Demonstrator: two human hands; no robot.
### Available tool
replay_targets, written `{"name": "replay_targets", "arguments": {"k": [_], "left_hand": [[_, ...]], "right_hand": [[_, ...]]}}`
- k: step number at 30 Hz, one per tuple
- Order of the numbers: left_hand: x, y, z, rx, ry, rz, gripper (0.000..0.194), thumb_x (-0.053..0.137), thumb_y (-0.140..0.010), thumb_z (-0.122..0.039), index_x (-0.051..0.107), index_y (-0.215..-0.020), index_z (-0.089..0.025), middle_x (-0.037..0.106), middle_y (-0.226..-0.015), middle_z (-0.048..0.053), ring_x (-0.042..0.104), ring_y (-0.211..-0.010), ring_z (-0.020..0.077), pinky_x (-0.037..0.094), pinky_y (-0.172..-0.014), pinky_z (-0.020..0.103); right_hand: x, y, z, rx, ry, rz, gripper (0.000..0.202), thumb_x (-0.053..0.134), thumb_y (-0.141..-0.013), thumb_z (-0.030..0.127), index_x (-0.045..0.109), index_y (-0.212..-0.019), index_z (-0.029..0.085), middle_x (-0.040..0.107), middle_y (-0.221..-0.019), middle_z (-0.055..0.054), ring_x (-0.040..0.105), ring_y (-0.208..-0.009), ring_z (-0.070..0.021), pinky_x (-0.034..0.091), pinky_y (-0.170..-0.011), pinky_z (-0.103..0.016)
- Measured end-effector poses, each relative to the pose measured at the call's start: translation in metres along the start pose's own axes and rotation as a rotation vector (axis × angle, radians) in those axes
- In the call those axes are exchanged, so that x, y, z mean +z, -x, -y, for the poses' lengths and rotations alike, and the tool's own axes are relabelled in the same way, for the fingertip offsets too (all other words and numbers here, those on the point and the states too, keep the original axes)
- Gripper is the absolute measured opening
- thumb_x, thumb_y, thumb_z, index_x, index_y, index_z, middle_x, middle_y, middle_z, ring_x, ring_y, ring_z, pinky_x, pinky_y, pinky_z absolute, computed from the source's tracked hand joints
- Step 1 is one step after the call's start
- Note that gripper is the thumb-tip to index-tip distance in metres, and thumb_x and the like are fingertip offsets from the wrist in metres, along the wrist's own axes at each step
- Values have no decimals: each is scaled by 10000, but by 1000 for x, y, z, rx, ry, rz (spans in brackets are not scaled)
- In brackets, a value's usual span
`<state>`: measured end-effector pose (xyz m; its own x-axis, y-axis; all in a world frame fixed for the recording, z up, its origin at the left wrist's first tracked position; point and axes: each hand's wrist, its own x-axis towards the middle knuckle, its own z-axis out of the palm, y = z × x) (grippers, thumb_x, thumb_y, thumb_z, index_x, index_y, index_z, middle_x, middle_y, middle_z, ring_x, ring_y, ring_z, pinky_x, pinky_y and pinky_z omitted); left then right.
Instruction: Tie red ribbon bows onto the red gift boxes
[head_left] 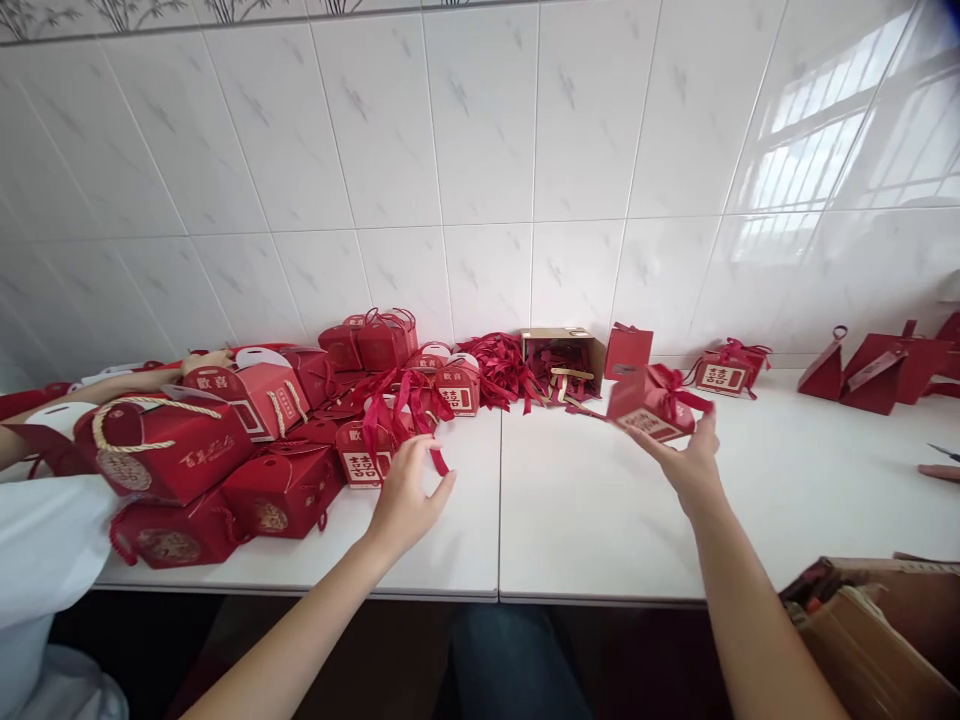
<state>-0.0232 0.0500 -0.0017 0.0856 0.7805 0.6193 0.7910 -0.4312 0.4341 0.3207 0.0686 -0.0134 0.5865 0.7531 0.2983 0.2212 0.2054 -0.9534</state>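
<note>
From my remote seat I see a white tiled wall [487,130] and, below it, a long white table [570,540]. My landmark is the small open brown cardboard box [547,334] near the foot of the wall. Well to its left spreads a large heap of red paper gift boxes [281,490], a co-worker's white sleeve [56,540] beside it. Just left of the landmark lies a tangled pile of dark red ribbons [495,362]. The thing in work is nearer me and to the landmark's right: a small red paper box with a pale label and a ribbon bow [646,395]. It sits tilted, seemingly raised off the table, gripped between the thumb and fingers of my right hand [694,458]. My left hand [411,490], nearer me and left of the landmark, is loosely curled with its thumb apart, grasping nothing that I can see; I cannot tell whether its fingertips touch the narrow red ribbon end [439,462] hanging behind them. I judge the step in hand to be handling the bow-tied box. To my mind, the next move calls for a level, gentle grip that spares the bow and the thin walls.
</note>
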Motion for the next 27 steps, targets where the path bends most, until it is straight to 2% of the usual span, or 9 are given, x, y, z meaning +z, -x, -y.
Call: {"name": "replay_targets", "arguments": {"k": [2, 5, 10, 13, 15, 17, 21, 24, 27], "left_hand": [[-8, -4, 16, 31, -244, -160, 316, 544, -781, -347, 515, -1047, -180, 493, -1230, 141, 415, -1196, 308, 318, -1006, 459], [-21, -11, 37, -72, -464, -361, 409, 535, -785, -395, 511, -1112, -151, 446, -1314, 160, 354, -1226, 359, 294, -994, 500], [-38, -34, 64, -224, -364, -356, 323, 545, -776, -435, 624, -981, -197, 637, -1079, 89, 525, -1039, 296, 399, -887, 427], [-41, -41, 52, -101, -322, -427, 216, 547, -789, -394, 675, -796, -220, 665, -1037, 45, 545, -1018, 259, 371, -932, 417], [-37, -35, 26, -24, -279, -444, 214, 558, -786, -390, 683, -772, -217, 673, -986, 50, 559, -984, 250, 380, -929, 410], [-29, -17, -10, 61, -151, -281, 214, 556, -792, -391, 684, -777, -219, 677, -870, 45, 592, -869, 219, 437, -856, 362], [-11, 30, -76, 180, 84, 336, 216, 488, -846, -318, 698, -877, -277, 694, -796, 29, 616, -725, 187, 481, -696, 300], [-5, 55, -91, 212, 155, 394, 227, 483, -849, -281, 700, -914, -292, 697, -829, 31, 620, -752, 189, 481, -708, 296], [-4, 67, -82, 96, 186, 431, 216, 488, -848, -310, 674, -955, -281, 663, -738, 14, 589, -644, 158, 474, -638, 262]], "right_hand": [[0, -5, -11, 9, 147, -61, 1208, 763, -512, 504, 71, -1455, 200, 151, -1450, -203, 203, -1333, -353, 261, -1043, -509], [4, 15, -37, -14, 300, 78, 997, 648, -632, 525, 201, -1427, 123, 253, -1412, -226, 194, -1338, -363, 241, -1043, -535], [9, 64, -63, -55, 464, 276, 621, 643, -635, 451, 554, -1179, 165, 389, -1338, -188, 258, -1308, -393, 219, -1031, -585], [15, 88, -43, -44, 210, 362, 453, 619, -683, 465, 625, -1044, 192, 504, -1234, -153, 406, -1222, -334, 312, -1001, -532], [22, 106, -17, -5, -12, 464, 367, 605, -717, 501, 659, -943, 217, 567, -1163, -117, 480, -1148, -302, 375, -959, -488], [29, 128, 11, 81, -199, 647, 378, 550, -773, 540, 682, -881, 204, 629, -1048, -109, 538, -1064, -277, 399, -937, -448], [41, 162, 47, 467, -657, 906, 473, 409, -859, 564, 688, -928, 189, 639, -1056, -91, 560, -1043, -229, 396, -945, -398], [42, 166, 50, 713, -978, 886, 326, 493, -860, 463, 670, -867, 189, 653, -995, -58, 600, -942, -186, 444, -866, -342], [34, 153, 43, 897, -1116, 746, 135, 614, -807, 330, 648, -770, 205, 664, -855, 0, 625, -888, -153, 462, -840, -304]]}}
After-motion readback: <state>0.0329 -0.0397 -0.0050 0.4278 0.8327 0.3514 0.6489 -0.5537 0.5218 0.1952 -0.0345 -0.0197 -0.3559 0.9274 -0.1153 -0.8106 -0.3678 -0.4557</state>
